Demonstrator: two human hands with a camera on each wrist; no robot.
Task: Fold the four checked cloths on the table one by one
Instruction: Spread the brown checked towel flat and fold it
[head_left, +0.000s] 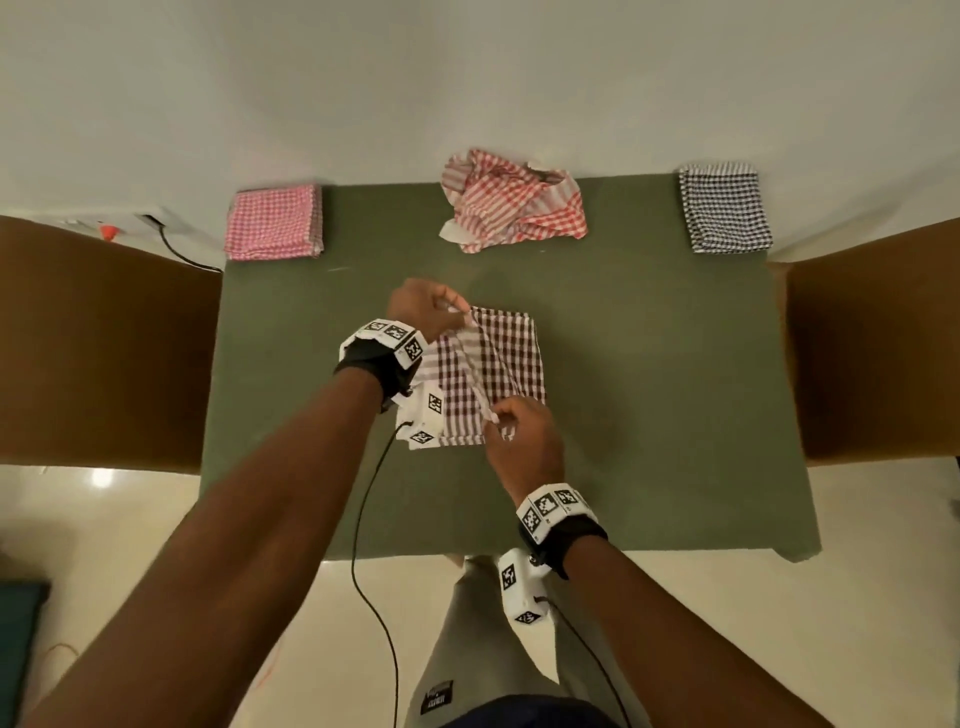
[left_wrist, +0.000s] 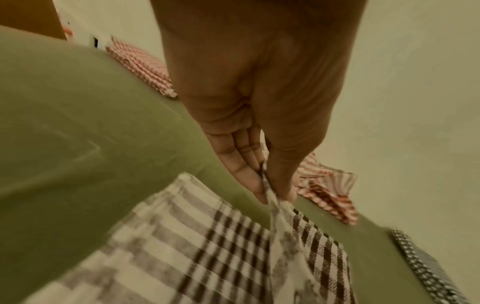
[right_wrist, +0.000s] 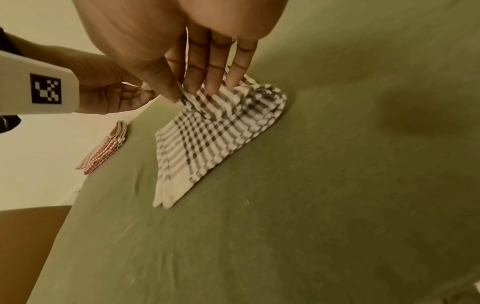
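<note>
A brown-and-white checked cloth (head_left: 511, 358) lies partly folded in the middle of the green table (head_left: 649, 415). My left hand (head_left: 428, 306) pinches its far corner (left_wrist: 272, 195) between thumb and fingers, lifted off the table. My right hand (head_left: 522, 423) pinches the near corner (right_wrist: 185, 96) the same way, so a raised edge runs between both hands. A pink checked cloth (head_left: 274, 222) lies folded at the back left. A black checked cloth (head_left: 724, 208) lies folded at the back right. A red checked cloth (head_left: 511, 202) sits crumpled at the back middle.
Brown chair backs or panels (head_left: 98, 348) stand at both sides of the table. A white wall rises just behind the far edge. A cable (head_left: 363, 519) hangs from my left wrist over the near table edge. My leg (head_left: 467, 649) is below the front edge.
</note>
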